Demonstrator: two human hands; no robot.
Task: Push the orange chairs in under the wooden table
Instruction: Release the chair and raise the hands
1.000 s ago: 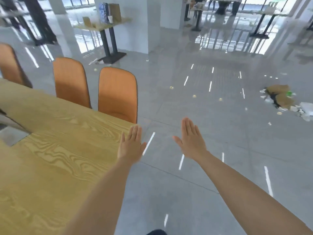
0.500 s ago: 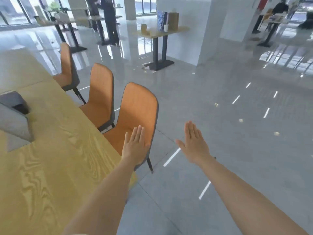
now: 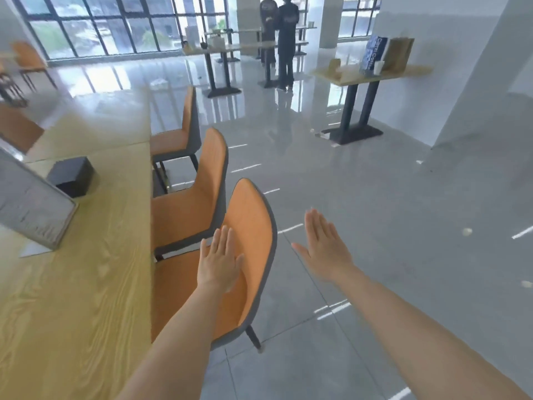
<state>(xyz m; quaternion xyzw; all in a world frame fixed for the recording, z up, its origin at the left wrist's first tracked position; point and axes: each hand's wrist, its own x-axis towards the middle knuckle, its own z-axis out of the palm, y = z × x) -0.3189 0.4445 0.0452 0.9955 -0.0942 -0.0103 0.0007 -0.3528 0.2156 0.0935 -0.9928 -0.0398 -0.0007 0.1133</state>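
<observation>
Three orange chairs with grey backs line the right side of the long wooden table [image 3: 75,298]. The nearest chair [image 3: 253,226] has its seat partly under the table edge, the middle chair [image 3: 202,192] stands just beyond it, and the far chair [image 3: 184,134] is further back. My left hand [image 3: 220,261] is flat and open in front of the inner face of the nearest chair's backrest; contact cannot be told. My right hand [image 3: 324,246] hovers open over the floor, to the right of that backrest and apart from it.
A black box [image 3: 72,176] and a slanted grey board [image 3: 28,206] sit on the table. A small wooden table [image 3: 372,75] on black legs stands at the back right beside a white pillar. Two people [image 3: 278,39] stand by tables near the windows. More orange chairs [image 3: 28,59] are at far left.
The view has swung left and closer to the chairs. The nearest chair now fills the centre, and my left hand lies further across its backrest. Both hands stay open.
</observation>
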